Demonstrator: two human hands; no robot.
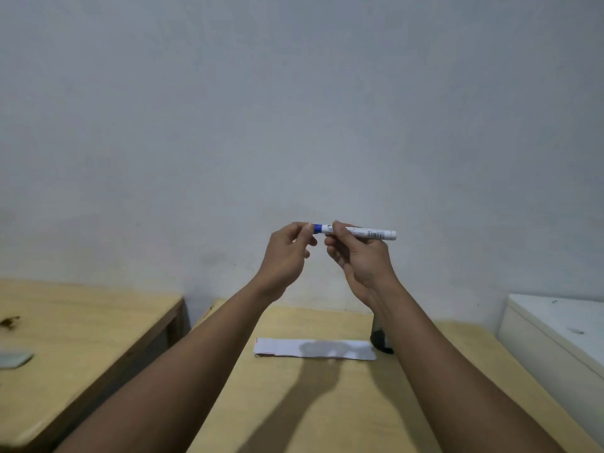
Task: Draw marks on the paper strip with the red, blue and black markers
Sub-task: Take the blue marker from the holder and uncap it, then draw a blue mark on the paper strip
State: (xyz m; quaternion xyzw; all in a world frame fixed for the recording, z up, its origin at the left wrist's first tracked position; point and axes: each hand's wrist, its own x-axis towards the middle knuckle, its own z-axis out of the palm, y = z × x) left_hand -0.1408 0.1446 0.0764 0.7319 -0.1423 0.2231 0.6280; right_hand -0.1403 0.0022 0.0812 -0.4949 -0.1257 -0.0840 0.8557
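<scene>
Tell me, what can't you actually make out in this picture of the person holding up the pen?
Head view only:
- Blue marker: the left hand covers its blue end, so cap on or off is unclear; the label print is too small.
- Paper strip: shadow falls across it; only a faint red trace shows at its left edge.
- Dark object beside the strip: the right hand's forearm hides most of it.

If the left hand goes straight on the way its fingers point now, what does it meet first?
The left hand points rightward at the blue cap it pinches, so it would meet the right hand gripping the marker barrel first. Depth is unclear, but they look level.
</scene>
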